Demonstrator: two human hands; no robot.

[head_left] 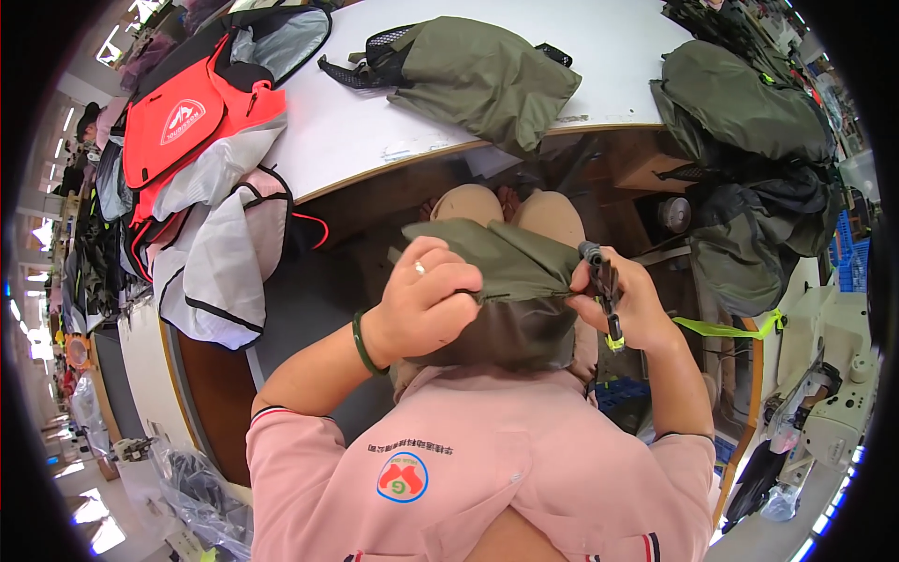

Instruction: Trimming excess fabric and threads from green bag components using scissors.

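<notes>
Across my lap lies an olive green fabric piece (501,255), which looks like a bag; its upper part is matte and the lower part looks darker and shinier. My left hand (426,295), with a ring and a green bangle, is closed at the left end of the fabric's edge. Opposite it, my right hand (632,295) pinches the right end of that edge between thumb and finger. The same hand holds a slim dark tool (609,298) with a rounded end and a yellow-green tip; its exact kind does not show. Between both hands the edge is stretched fairly straight.
A white table (618,56) ahead bears an olive bag (487,80) with mesh straps. Red and grey bags (192,126) hang over its left side, more olive bags (744,103) over its right. A sewing machine (833,393) stands at right, near a yellow-green strap (730,328).
</notes>
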